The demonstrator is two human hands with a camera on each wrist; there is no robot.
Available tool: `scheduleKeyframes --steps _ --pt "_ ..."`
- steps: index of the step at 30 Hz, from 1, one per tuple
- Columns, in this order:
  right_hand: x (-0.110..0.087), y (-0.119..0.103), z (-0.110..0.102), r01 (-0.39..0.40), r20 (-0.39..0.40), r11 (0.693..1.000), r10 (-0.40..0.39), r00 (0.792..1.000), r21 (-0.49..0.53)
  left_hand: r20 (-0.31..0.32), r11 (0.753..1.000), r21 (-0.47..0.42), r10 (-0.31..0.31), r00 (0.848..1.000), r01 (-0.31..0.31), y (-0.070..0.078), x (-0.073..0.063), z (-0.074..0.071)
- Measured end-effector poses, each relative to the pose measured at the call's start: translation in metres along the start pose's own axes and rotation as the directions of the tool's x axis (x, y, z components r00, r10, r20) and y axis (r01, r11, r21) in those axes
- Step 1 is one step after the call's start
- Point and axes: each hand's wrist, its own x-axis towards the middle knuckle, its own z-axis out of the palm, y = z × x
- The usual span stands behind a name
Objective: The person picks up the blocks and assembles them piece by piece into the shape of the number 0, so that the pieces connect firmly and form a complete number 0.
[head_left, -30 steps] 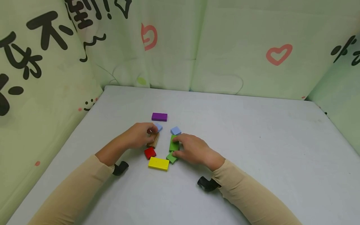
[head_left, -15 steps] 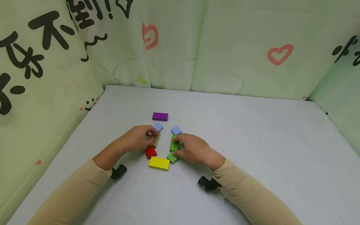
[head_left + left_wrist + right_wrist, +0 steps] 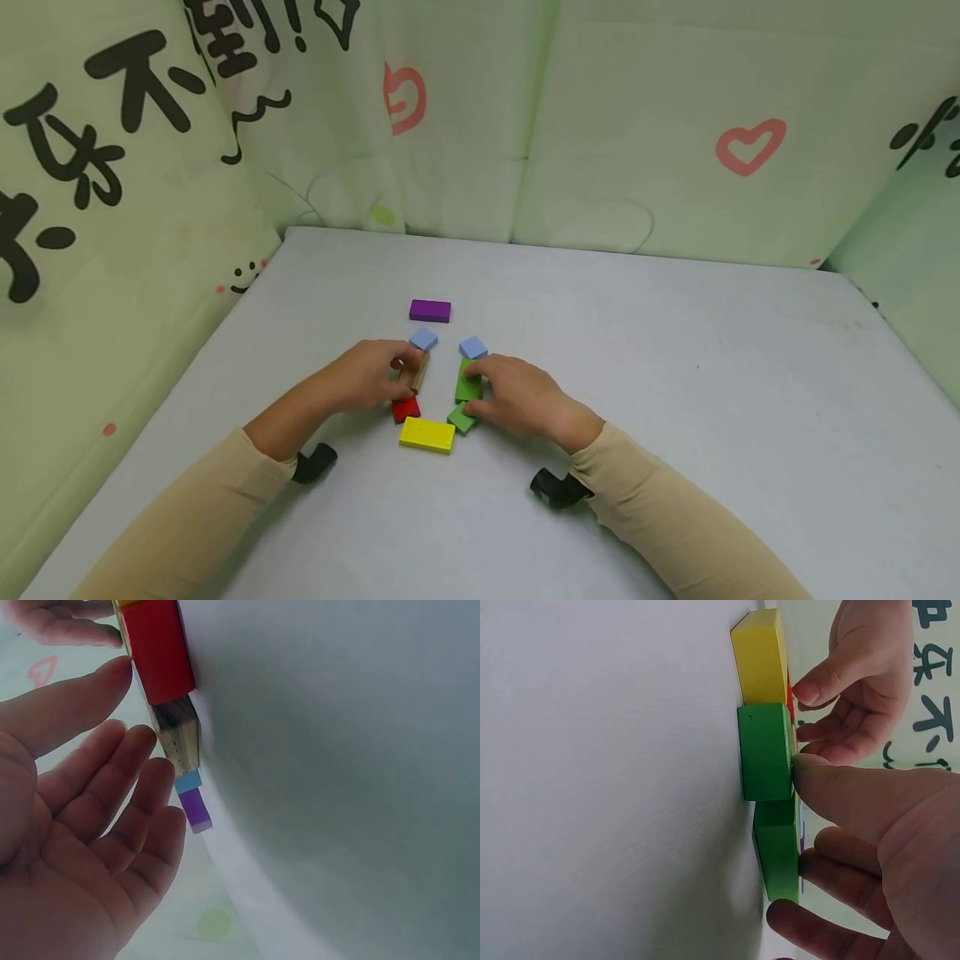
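Note:
My left hand (image 3: 363, 375) reaches over a striped brown wooden block (image 3: 422, 373). Its fingertips are at the wooden block, while the thumb lies at the top of a red block (image 3: 159, 652) in the left wrist view. Across from it, my right hand (image 3: 525, 393) rests relaxed fingers on a long green block (image 3: 468, 388) and its thumb on a small green block (image 3: 766, 754). A yellow block (image 3: 427, 435) lies at the near end, touching the small green one. Two light blue blocks, a left one (image 3: 423, 338) and a right one (image 3: 473, 347), lie farther back.
Beyond the light blue blocks, a purple block (image 3: 431, 311) lies flat, apart from the others. All of them are on a white table (image 3: 675, 367). Pale green printed curtains (image 3: 600, 125) enclose its back and sides.
My left hand has shifted slightly toward me, from the left light blue block to the wooden and red blocks. That light blue block now shows fully. My right hand stays on the green blocks.

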Motion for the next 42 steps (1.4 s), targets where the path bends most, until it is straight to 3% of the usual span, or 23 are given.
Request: scheduleKeyframes --steps 12,22,30,42 --pt "0.005 0.009 -0.006 0.002 -0.035 1.000 -0.002 0.999 0.009 -0.011 1.000 0.009 -0.019 1.000 0.019 0.003 -0.003 0.003" --pt "0.025 0.023 -0.023 -0.004 -0.043 1.000 0.004 0.999 0.001 -0.022 1.000 0.011 -0.026 0.999 0.026 0.003 -0.004 0.003" --pt "0.041 0.036 -0.021 -0.040 -0.007 0.999 0.040 0.999 0.020 -0.019 0.999 0.001 -0.044 0.999 0.044 0.005 -0.003 0.003" --pt "0.051 0.037 -0.019 -0.037 0.014 0.999 0.036 0.999 0.032 -0.018 0.999 -0.006 -0.053 0.998 0.053 0.003 -0.004 0.003"
